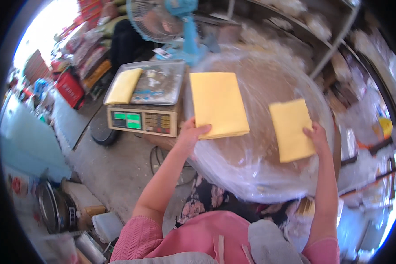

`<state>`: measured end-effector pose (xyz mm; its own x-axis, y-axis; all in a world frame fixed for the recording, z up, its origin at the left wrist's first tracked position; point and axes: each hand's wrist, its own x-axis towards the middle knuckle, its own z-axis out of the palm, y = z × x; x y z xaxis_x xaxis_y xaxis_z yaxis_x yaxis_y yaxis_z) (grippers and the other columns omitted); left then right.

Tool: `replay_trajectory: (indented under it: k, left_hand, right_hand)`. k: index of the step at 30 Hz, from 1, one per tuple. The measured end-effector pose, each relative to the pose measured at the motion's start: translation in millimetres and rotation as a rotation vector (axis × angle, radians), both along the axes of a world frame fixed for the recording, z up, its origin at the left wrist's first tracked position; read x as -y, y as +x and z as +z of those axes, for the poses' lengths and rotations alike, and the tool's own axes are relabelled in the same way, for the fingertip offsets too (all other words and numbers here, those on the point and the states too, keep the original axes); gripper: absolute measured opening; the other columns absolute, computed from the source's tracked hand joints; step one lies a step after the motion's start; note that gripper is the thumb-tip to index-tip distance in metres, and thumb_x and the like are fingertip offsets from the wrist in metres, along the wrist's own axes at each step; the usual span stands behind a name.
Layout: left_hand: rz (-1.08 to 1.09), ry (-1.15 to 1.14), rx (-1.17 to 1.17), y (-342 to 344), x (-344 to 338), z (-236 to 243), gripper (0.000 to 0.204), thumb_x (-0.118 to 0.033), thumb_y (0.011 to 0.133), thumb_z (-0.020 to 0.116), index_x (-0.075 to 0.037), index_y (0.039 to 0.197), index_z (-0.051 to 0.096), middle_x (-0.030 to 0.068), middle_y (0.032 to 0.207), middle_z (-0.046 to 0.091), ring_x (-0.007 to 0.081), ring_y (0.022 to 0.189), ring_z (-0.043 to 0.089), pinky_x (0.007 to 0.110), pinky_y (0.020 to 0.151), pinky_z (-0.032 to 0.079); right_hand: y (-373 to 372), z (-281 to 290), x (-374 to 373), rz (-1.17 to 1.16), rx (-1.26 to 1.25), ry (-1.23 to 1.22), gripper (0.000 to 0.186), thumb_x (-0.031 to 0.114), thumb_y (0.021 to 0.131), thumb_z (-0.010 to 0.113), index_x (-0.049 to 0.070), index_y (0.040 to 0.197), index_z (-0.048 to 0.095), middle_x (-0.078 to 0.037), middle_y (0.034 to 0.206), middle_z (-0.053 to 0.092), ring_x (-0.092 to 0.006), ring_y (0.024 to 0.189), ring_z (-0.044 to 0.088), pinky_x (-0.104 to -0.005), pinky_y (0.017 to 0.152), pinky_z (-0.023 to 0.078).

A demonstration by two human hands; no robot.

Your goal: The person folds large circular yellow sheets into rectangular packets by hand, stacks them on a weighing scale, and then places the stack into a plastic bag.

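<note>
My left hand (194, 133) grips a larger folded yellow sheet stack (219, 101) by its near left corner, thumb on top. My right hand (313, 135) is closed on the right edge of a smaller folded yellow stack (289, 127) over the round table (255, 176), which is covered in clear plastic. Left of my left hand stands a digital scale (158, 123) with green displays; on its metal pan (163, 83) lies a folded yellow piece (122, 86), along the left side.
A light-blue fan (187, 31) stands behind the scale. Shelves (339, 46) with plastic-wrapped bundles run along the right. Piled sacks and goods (83, 66) sit at the back left, with a red container (69, 88). Pans (50, 207) and boxes lie at the lower left; a cable is on the floor.
</note>
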<state>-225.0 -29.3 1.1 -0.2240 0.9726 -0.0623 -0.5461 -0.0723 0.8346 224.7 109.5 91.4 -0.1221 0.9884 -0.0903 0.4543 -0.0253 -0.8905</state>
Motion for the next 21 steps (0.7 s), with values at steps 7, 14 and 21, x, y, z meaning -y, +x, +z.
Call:
replay_trajectory:
  k: [7,14,21]
  left_hand:
    - [-0.389,-0.396,-0.221,98,-22,-58,0.033,-0.008,0.081,0.071,0.001,0.111,0.061,0.0112,0.102,0.069,0.0217,0.085,0.069,0.036,0.074,0.057]
    - [0.383,-0.089,-1.226,-58,-19,50,0.024,-0.022,0.085,0.064,-0.004,0.100,0.066,0.0159,0.091,0.065,0.0310,0.085,0.063,0.041,0.078,0.049]
    - [0.800,-0.945,-1.551,-327,-24,67,0.062,-0.033,0.082,0.071,-0.001,0.131,0.050,0.0187,0.126,0.058,0.0378,0.122,0.050,0.046,0.099,0.043]
  right_hand:
    - [26,-9,38,-0.104,-0.432,-0.088,0.034,0.009,0.084,0.073,0.000,0.114,0.059,-0.007,0.103,0.067,-0.0153,0.088,0.066,-0.0290,0.078,0.054]
    - [85,-25,110,-0.261,-0.188,0.006,0.030,0.011,0.087,0.068,-0.001,0.114,0.060,-0.006,0.105,0.066,-0.0142,0.092,0.063,-0.0290,0.081,0.051]
    - [129,-50,177,-0.355,-0.375,-0.098,0.033,0.017,0.092,0.064,-0.002,0.118,0.057,-0.008,0.108,0.066,-0.0157,0.096,0.064,-0.0294,0.084,0.052]
